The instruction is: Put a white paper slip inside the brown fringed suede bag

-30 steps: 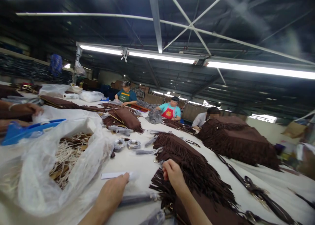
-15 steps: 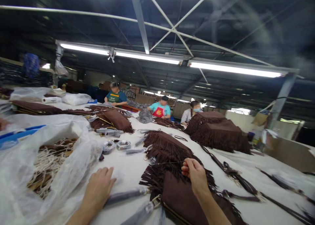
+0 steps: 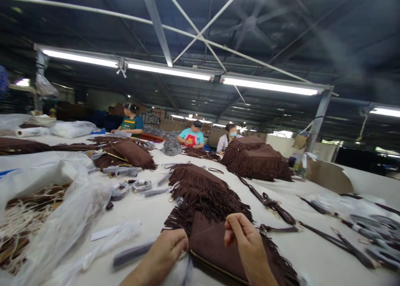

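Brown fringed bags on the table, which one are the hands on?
The nearest fringed bag, at the bottom edge: left hand and right hand grip it. The other bags lie farther up, untouched.

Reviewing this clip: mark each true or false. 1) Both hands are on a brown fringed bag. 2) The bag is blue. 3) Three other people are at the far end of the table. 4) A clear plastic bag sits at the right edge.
1) True: left hand and right hand are on the brown fringed bag.
2) False: it is brown.
3) True: three people are there.
4) False: the clear plastic bag lies on the left.
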Demonstrator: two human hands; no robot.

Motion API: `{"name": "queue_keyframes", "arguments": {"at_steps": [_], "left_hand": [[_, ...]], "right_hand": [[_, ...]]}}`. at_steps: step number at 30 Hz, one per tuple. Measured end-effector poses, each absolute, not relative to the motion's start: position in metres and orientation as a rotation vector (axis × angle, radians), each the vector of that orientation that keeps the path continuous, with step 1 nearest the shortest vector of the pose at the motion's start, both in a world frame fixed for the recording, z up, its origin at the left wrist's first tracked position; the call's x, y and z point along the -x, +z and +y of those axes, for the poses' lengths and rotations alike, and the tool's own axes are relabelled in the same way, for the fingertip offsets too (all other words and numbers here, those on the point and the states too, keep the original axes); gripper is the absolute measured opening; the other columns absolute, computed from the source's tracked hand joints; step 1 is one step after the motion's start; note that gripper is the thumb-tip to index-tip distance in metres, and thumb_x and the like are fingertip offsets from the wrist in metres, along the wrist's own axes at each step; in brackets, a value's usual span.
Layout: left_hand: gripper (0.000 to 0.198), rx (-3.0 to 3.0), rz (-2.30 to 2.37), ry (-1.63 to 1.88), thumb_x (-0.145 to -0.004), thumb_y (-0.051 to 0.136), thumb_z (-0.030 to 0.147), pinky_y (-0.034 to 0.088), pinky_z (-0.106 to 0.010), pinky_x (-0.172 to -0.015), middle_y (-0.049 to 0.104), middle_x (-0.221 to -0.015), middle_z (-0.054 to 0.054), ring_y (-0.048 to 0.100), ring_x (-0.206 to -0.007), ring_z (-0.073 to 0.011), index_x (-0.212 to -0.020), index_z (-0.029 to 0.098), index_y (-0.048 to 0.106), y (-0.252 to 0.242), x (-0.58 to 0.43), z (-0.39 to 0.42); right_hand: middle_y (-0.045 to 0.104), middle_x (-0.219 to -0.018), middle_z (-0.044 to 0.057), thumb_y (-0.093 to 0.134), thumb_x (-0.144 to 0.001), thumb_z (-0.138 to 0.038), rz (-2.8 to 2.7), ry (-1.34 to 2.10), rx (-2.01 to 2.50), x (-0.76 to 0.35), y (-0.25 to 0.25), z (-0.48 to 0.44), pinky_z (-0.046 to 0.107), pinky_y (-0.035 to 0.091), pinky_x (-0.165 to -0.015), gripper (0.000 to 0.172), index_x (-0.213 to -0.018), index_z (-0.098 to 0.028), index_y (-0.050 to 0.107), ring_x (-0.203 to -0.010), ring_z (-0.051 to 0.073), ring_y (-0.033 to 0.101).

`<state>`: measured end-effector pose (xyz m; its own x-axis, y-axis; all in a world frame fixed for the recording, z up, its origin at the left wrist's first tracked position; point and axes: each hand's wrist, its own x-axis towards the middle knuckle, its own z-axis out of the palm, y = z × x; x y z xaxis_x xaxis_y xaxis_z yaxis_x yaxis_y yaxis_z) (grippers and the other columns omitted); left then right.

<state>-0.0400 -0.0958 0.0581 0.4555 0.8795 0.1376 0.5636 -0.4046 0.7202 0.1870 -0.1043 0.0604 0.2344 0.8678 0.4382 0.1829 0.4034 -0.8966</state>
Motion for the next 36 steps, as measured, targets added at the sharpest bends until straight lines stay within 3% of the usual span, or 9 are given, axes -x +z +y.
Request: {"name": "queue_keyframes", "arguments": {"at_steps": [4, 7, 11, 15, 18, 22, 25, 30, 36], "left_hand": [[0.026, -2.184, 1.226, 0.672, -0.089, 0.039, 0.023, 0.036, -0.019, -0.062, 0.056, -0.068, 0.003, 0.049, -0.068, -0.0124, -0.068, 0.019, 0.053, 0.054, 0.038, -0.093], [0.024, -2.27, 1.226, 0.619, -0.088, 0.04, 0.022, 0.035, -0.021, -0.062, 0.057, -0.068, 0.002, 0.051, -0.068, -0.0134, -0.067, 0.02, 0.052, 0.063, 0.028, -0.097], [0.027, -2.362, 1.15, 0.61, -0.091, 0.039, 0.023, 0.036, -0.023, -0.063, 0.06, -0.069, 0.001, 0.053, -0.068, -0.0146, -0.068, 0.02, 0.053, 0.082, 0.002, -0.1], [0.033, -2.395, 1.009, 0.601, -0.095, 0.036, 0.03, 0.038, -0.022, -0.062, 0.059, -0.069, 0.002, 0.052, -0.067, -0.0139, -0.068, 0.02, 0.053, 0.091, -0.012, -0.095], [0.009, -2.516, 0.963, 0.549, -0.087, 0.052, 0.026, 0.042, -0.025, -0.078, 0.064, -0.092, 0.0, 0.056, -0.089, -0.0173, -0.088, 0.021, 0.059, 0.081, -0.011, -0.087], [0.03, -2.731, 1.13, 0.291, -0.078, 0.063, 0.016, 0.039, -0.038, -0.097, 0.059, -0.123, -0.007, 0.05, -0.117, -0.0271, -0.108, 0.021, 0.059, 0.053, -0.009, -0.071], [0.012, -2.705, 1.214, 0.174, -0.088, 0.051, 0.016, 0.043, -0.035, -0.092, 0.066, -0.111, -0.008, 0.058, -0.109, -0.0251, -0.095, 0.02, 0.06, 0.043, -0.012, -0.06], [0.021, -2.589, 1.396, 0.285, -0.097, 0.037, 0.021, 0.043, -0.029, -0.075, 0.069, -0.091, -0.006, 0.065, -0.09, -0.0232, -0.089, 0.021, 0.056, 0.045, -0.02, -0.048], [0.022, -2.484, 1.414, 0.444, -0.098, 0.033, 0.023, 0.039, -0.024, -0.07, 0.066, -0.084, -0.001, 0.063, -0.082, -0.0176, -0.083, 0.022, 0.05, 0.039, -0.022, -0.041]], "right_hand": [[0.07, -0.09, 0.012, 0.053, -0.09, -0.055, -1.43, 0.098, 1.213, -0.211, 0.054, -0.118, 0.041, 0.056, -0.071, 0.038, -0.093, -0.019, 0.065, -0.082, 0.029, 0.067], [0.061, -0.126, 0.014, 0.048, -0.095, -0.032, -1.654, -0.385, 1.141, -0.206, 0.054, -0.133, 0.048, 0.046, -0.098, 0.031, -0.12, -0.02, 0.062, -0.116, 0.031, 0.056], [0.069, -0.109, 0.011, 0.044, -0.095, -0.019, -1.962, -0.347, 1.069, -0.183, 0.054, -0.141, 0.04, 0.052, -0.086, 0.033, -0.124, -0.021, 0.06, -0.097, 0.028, 0.065], [0.065, -0.078, 0.006, 0.037, -0.099, -0.021, -1.972, -0.113, 1.159, -0.182, 0.055, -0.131, 0.03, 0.048, -0.061, 0.031, -0.095, -0.02, 0.067, -0.068, 0.022, 0.062], [0.063, -0.074, 0.002, 0.041, -0.099, -0.023, -1.883, 0.085, 1.17, -0.2, 0.057, -0.12, 0.025, 0.044, -0.063, 0.023, -0.093, -0.021, 0.063, -0.066, 0.018, 0.06], [0.063, -0.068, -0.002, 0.047, -0.095, -0.027, -1.719, 0.292, 1.215, -0.218, 0.053, -0.111, 0.024, 0.041, -0.061, 0.015, -0.092, -0.021, 0.061, -0.061, 0.016, 0.058], [0.064, -0.068, -0.001, 0.049, -0.093, -0.031, -1.67, 0.549, 1.211, -0.221, 0.052, -0.113, 0.023, 0.039, -0.055, 0.019, -0.08, -0.021, 0.058, -0.056, 0.014, 0.055], [0.067, -0.08, 0.004, 0.056, -0.085, -0.035, -1.674, 1.269, 1.049, -0.222, 0.063, -0.125, 0.024, 0.045, -0.056, 0.018, -0.082, -0.018, 0.06, -0.069, 0.019, 0.06], [0.063, -0.085, 0.0, 0.049, -0.087, -0.026, -1.872, 0.815, 1.289, -0.23, 0.055, -0.119, 0.027, 0.039, -0.075, 0.017, -0.072, -0.02, 0.054, -0.081, 0.019, 0.055]]}}
